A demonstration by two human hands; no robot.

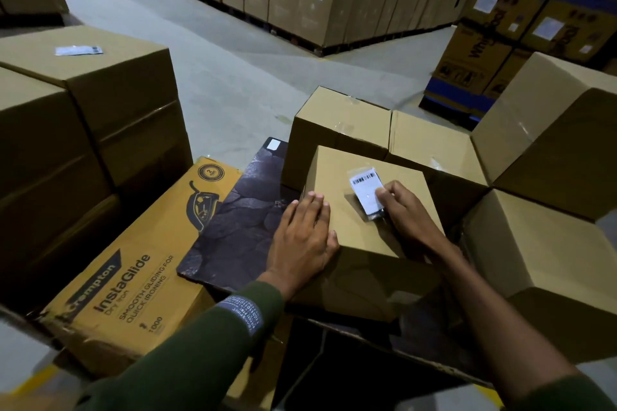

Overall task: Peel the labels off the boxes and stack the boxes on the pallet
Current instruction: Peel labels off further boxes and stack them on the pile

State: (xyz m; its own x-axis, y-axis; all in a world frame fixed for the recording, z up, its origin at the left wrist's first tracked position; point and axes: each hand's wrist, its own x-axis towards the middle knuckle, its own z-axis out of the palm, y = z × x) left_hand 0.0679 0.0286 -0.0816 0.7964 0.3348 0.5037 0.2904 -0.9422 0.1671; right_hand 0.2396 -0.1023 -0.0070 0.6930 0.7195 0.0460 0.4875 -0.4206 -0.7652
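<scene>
A small brown cardboard box (340, 220) sits in front of me on other cartons. On its top lies a white barcode label (365, 191) in a clear sleeve. My right hand (405, 213) pinches the label's lower right edge, and that end looks lifted off the cardboard. My left hand (302, 238) presses flat on the box's left top corner, fingers spread. Similar plain boxes stand behind it (337, 120) and to the right (434, 146).
A yellow printed iron carton (133, 277) and a dark stone-patterned flat box (240, 220) lie at the left. Tall brown cartons (83, 103) stand at the far left, one with a label on top (78, 50). Larger boxes (547, 243) crowd the right. Grey floor (233, 69) and stacked pallets lie beyond.
</scene>
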